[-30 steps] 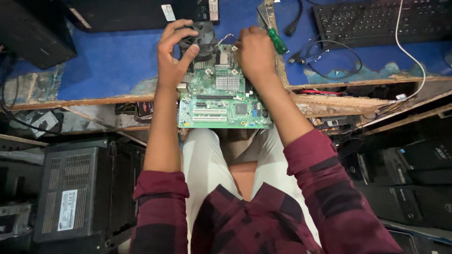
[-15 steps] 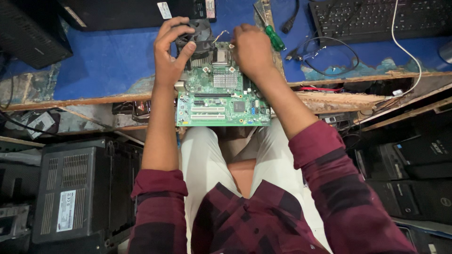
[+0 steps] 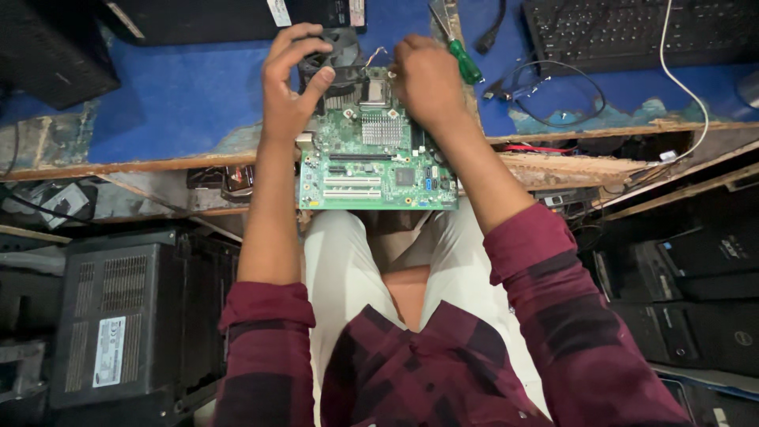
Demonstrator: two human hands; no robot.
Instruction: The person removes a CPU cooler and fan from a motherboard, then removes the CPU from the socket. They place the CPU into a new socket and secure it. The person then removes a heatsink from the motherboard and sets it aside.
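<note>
At the far left, a black computer case (image 3: 118,324) with a vented side panel stands on the floor below the bench, with loose cables (image 3: 39,202) lying on the ledge above it. A second black case (image 3: 47,55) sits on the blue bench top (image 3: 190,95) in the upper left corner.

Your left hand (image 3: 288,87) is curled around the black cooler fan (image 3: 332,59), thumb on the near side and fingers over the far rim; it is grasping the fan. The fan sits at the far end of the green motherboard (image 3: 375,170), touching it.

The motherboard lies flat at the worn wooden front edge (image 3: 553,166) of the bench, its near end overhanging the edge above your lap. A finned silver heatsink (image 3: 381,128) is mounted near the board's centre, with white expansion slots (image 3: 352,186) closer to you.

Your right hand (image 3: 427,79) rests on the far right corner of the board, just beside the fan, fingers bent down onto the board. Thin wires (image 3: 373,55) rise between the two hands. Whether the right hand is pinching anything cannot be told, because its fingertips are hidden under the knuckles.

Just right of that hand, a green-handled screwdriver (image 3: 466,63) lies on the bench. Further right, a coiled black cable (image 3: 561,99) lies on the blue surface, and a black keyboard (image 3: 632,32) occupies the upper right corner. A white cable (image 3: 684,87) runs down past it. More black computer cases (image 3: 696,285) are stacked on the floor at the right.
</note>
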